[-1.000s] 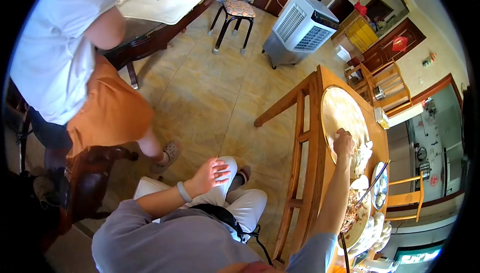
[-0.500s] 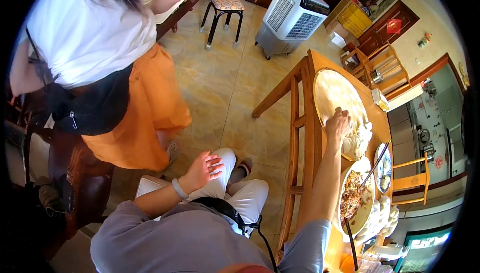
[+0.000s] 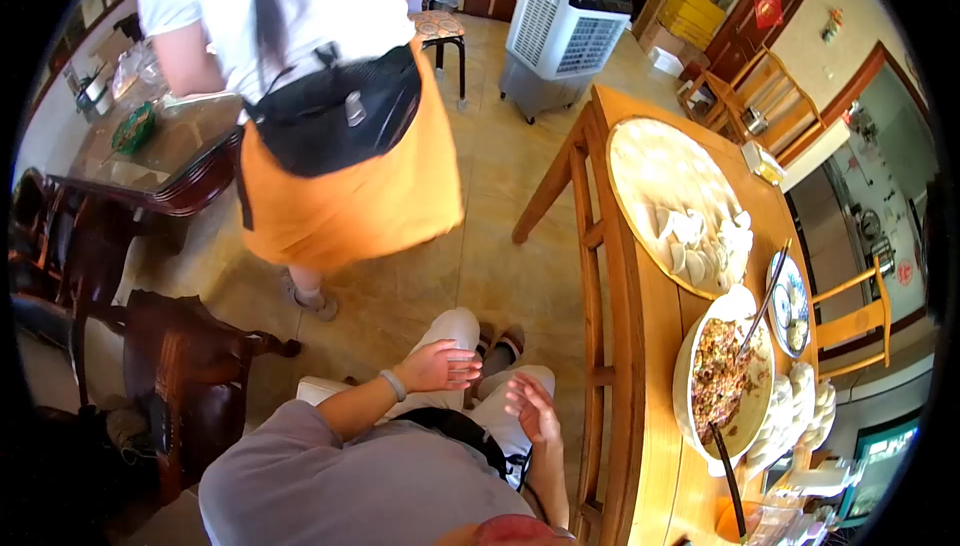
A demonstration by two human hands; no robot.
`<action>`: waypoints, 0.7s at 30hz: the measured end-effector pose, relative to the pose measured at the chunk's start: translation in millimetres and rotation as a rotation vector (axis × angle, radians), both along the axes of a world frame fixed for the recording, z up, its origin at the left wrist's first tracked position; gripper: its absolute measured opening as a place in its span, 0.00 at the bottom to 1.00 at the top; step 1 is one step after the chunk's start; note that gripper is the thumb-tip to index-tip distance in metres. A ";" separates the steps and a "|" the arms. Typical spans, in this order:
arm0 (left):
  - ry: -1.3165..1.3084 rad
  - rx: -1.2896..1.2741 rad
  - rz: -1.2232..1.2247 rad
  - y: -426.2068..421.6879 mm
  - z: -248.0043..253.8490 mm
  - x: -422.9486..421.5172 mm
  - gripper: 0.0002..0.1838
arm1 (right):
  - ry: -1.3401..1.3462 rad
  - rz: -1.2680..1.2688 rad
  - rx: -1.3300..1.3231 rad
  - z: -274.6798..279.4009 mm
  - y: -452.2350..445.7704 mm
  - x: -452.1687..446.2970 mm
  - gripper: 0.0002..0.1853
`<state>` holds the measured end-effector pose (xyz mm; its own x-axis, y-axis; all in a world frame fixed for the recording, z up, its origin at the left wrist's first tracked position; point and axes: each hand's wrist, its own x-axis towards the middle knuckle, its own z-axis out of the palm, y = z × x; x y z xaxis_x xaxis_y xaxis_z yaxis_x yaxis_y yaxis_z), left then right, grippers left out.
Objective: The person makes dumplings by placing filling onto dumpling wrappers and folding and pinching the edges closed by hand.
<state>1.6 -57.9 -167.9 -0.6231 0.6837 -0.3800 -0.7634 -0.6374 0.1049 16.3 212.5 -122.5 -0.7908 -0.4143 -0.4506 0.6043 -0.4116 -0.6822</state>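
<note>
Above my lap, my left hand is held with its fingers stretched out and nothing in it. My right hand is also over my lap, fingers spread, empty, a little apart from the left. On the wooden table to the right lies a round board with several white dumplings at its near side. Closer to me stands a bowl of chopped filling with dark chopsticks in it. A patterned plate sits beside the bowl.
A person in an orange skirt stands ahead on the left, by a glass-topped table. An air cooler and a stool are farther back. Wooden chairs stand right of the table, and a dark leather chair is at left.
My right hand has left the round board and come back over my lap, near my left hand. The person in the orange skirt has turned and moved to the right. The view has shifted.
</note>
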 end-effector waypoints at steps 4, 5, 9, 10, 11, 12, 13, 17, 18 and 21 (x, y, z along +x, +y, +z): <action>-0.002 -0.006 -0.093 4.3 -24.7 3.8 0.27 | -0.143 -0.044 -0.213 -28.4 29.9 42.3 0.25; -0.004 -0.069 -0.095 3.8 -30.8 5.5 0.27 | -0.158 -0.050 -0.221 -34.8 34.2 46.8 0.25; -0.041 -0.219 -0.083 6.8 -27.5 2.8 0.26 | -0.193 -0.098 -0.291 -54.0 37.7 47.0 0.25; -0.064 -0.231 -0.076 8.8 -25.0 4.0 0.26 | -0.202 -0.115 -0.317 -57.6 37.9 47.8 0.24; -0.070 -0.236 -0.073 10.2 -25.8 4.6 0.25 | -0.207 -0.112 -0.327 -60.5 38.9 48.2 0.24; -0.072 -0.242 -0.071 10.1 -27.3 3.6 0.25 | -0.208 -0.108 -0.338 -63.0 39.1 47.0 0.24; -0.073 -0.249 -0.070 10.0 -28.3 1.6 0.24 | -0.207 -0.106 -0.349 -65.6 39.5 45.6 0.24; -0.061 -0.254 -0.071 11.4 -31.1 4.5 0.26 | -0.220 -0.107 -0.431 -68.4 43.6 48.3 0.24; -0.059 -0.261 -0.074 11.4 -31.3 3.6 0.26 | -0.211 -0.108 -0.444 -68.4 44.2 47.7 0.24; -0.058 -0.252 -0.074 11.8 -36.4 4.9 0.26 | -0.212 -0.103 -0.458 -67.3 45.7 47.2 0.23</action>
<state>6.5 -46.1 -204.3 -0.5472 0.6056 -0.5778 -0.8163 -0.5389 0.2082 63.5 258.1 -189.9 -0.7489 -0.5315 -0.3959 0.6504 -0.7040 -0.2851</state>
